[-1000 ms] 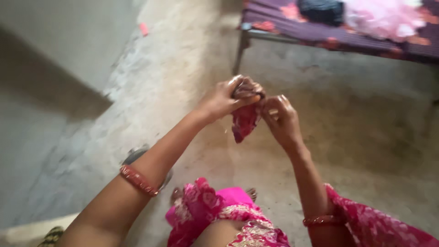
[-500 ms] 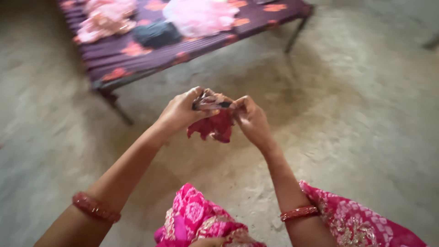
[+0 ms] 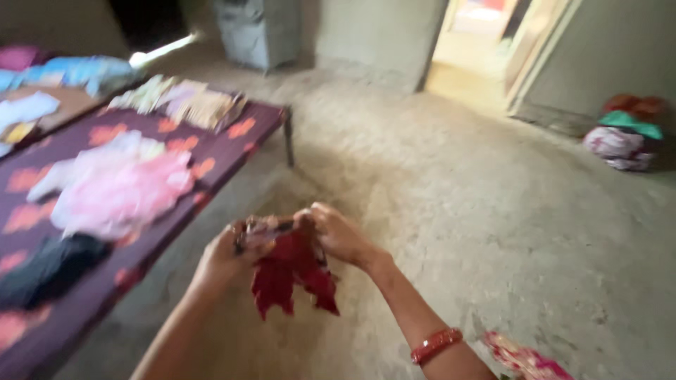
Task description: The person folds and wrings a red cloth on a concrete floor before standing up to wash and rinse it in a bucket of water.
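Both my hands are raised in front of me over the bare floor (image 3: 507, 232), with a small piece of dark red cloth (image 3: 292, 271) held between them. My left hand (image 3: 229, 257) is closed on the cloth's upper left edge, fingers curled around a bunched, paler part of it. My right hand (image 3: 338, 232) is closed on the upper right edge, pinching it from above. The two hands sit close together, nearly touching at the top of the cloth. The cloth hangs down from the grip in two ragged points, clear of the floor. The view is blurred; I cannot tell the weave or pattern.

A red bangle (image 3: 436, 345) sits on my right wrist. A bit of pink patterned garment (image 3: 524, 359) shows at the lower right edge.

To my left stands a low cot (image 3: 232, 151) covered with a purple sheet with orange patches. On it lie a heap of pink and white clothing (image 3: 116, 186), a dark garment (image 3: 49, 271) nearer to me, and a stack of pale folded pieces (image 3: 183, 102) at the far end. The cot is near my left hand, not touching it.

Further off: a grey box-like container (image 3: 260, 32) against the far wall, an open doorway (image 3: 486, 42) with light beyond it, and a bundle of cloth (image 3: 623, 137) on the floor at the right wall, well apart from my hands.
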